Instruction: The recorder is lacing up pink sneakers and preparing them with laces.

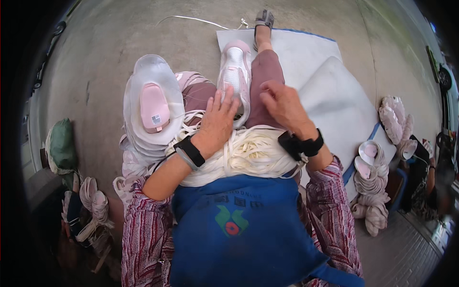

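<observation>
A pink and white mesh shoe upper (234, 71) lies lengthwise on my lap, toe pointing away from me. My left hand (217, 122) lies on its near left part with the fingers stretched out. To the right of the upper, my right hand (285, 107) hovers over my thigh with its fingers curled in; whatever they may hold is hidden. A thick bundle of cream-white laces (253, 150) spreads across my lap under both wrists. Left of it rests a stack of white and pink shoe uppers (153, 69), a pink tongue or lining showing in the top one.
A blue apron (239, 253) covers my front. White sheeting (306, 48) lies on the concrete floor ahead, with a loose white cord (198, 20) beyond it. Bundled shoe uppers (370, 174) stand at the right; more tied bundles (98, 210) and a green bag (63, 143) are at the left.
</observation>
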A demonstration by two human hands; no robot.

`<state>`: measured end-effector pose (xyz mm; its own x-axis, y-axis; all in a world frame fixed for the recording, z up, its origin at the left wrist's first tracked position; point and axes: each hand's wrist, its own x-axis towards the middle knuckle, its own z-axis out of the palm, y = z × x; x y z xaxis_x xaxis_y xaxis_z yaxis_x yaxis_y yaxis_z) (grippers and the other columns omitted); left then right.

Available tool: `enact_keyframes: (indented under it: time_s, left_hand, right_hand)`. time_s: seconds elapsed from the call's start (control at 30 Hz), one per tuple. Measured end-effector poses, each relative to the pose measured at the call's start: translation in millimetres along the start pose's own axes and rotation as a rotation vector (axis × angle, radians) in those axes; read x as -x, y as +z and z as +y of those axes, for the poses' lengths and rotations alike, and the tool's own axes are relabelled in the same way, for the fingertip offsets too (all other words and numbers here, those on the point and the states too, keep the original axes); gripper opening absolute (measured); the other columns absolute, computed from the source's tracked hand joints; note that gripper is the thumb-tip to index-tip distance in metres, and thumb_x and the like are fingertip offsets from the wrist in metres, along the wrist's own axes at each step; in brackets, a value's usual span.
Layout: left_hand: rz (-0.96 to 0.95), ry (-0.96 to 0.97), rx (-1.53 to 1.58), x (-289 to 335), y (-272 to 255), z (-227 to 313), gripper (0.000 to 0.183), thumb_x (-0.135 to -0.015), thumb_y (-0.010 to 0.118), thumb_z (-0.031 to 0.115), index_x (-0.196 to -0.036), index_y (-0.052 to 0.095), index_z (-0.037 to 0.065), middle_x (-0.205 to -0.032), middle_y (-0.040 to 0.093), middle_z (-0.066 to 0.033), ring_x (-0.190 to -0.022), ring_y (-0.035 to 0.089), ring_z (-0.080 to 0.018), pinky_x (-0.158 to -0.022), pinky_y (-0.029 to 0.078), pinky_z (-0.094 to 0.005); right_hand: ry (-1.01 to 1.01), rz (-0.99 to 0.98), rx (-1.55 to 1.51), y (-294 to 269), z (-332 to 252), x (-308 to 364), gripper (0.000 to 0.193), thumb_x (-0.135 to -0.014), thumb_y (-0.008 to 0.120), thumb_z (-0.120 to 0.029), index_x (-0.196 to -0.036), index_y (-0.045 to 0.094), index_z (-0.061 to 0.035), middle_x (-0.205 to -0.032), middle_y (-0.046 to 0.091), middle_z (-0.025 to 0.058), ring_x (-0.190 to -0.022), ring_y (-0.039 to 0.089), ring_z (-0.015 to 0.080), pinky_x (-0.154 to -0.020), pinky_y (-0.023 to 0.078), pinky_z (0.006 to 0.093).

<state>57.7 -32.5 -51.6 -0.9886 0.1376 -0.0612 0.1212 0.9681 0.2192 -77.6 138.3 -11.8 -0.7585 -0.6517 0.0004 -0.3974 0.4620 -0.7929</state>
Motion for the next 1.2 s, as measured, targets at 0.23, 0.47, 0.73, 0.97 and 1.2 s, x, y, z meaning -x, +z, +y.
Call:
enact_keyframes:
  time_s: [0.23,0.47,0.73,0.97,1.2]
  left_hand:
    - [-0.023,-0.003,0.064,0.1,-18.2,0.9,0.058,-0.075,0.064,0.01,-0.129,0.044,0.007,-0.147,0.027,-0.0212,-0.131,0.033,-0.0425,-0.105,0.028,-0.0578]
    - [0.088,0.113,0.632,-31.4,-57.1,39.3,0.039,-0.082,0.064,0.013,-0.119,0.052,0.002,-0.128,0.049,-0.0192,-0.121,0.046,-0.0358,-0.102,0.035,-0.051]
    - [-0.206,0.322,0.305,-37.5,-23.4,132.5,0.077,-0.073,0.072,0.044,-0.126,0.043,-0.003,-0.125,0.049,-0.0215,-0.125,0.038,-0.044,-0.105,0.025,-0.0578]
    - [-0.162,0.35,0.385,-34.7,-11.4,124.8,0.067,-0.072,0.072,0.037,-0.121,0.047,-0.001,-0.127,0.048,-0.0205,-0.127,0.038,-0.0415,-0.106,0.024,-0.0581]
    - [-0.036,0.356,0.344,-36.2,-32.7,142.8,0.066,-0.075,0.071,0.036,-0.123,0.045,0.0,-0.125,0.049,-0.0196,-0.126,0.039,-0.0383,-0.104,0.023,-0.0613]
  right_hand:
    - [0.41,-0.055,0.066,-102.1,33.6,79.8,0.02,-0.087,0.056,-0.015,-0.092,0.066,0.0018,-0.067,0.061,0.0066,-0.062,0.06,0.0117,-0.055,0.048,0.0261]
    - [0.646,0.023,-0.158,-74.8,64.9,158.0,0.025,-0.086,0.057,-0.016,-0.104,0.065,-0.0002,-0.09,0.065,0.0138,-0.068,0.064,0.0174,-0.062,0.05,0.0283]
    - [0.397,0.165,-0.246,-52.9,71.9,163.1,0.025,-0.086,0.057,-0.013,-0.107,0.065,-0.0023,-0.095,0.066,0.0123,-0.072,0.061,0.0168,-0.066,0.049,0.0275]
    - [0.443,0.125,-0.334,-49.6,79.5,179.2,0.026,-0.085,0.059,-0.014,-0.107,0.066,-0.0024,-0.093,0.067,0.0118,-0.07,0.06,0.016,-0.066,0.049,0.0271]
    - [0.402,0.187,-0.274,-52.0,72.4,178.5,0.024,-0.086,0.059,-0.008,-0.108,0.065,-0.0033,-0.089,0.064,0.0059,-0.074,0.056,0.0105,-0.067,0.047,0.0241]
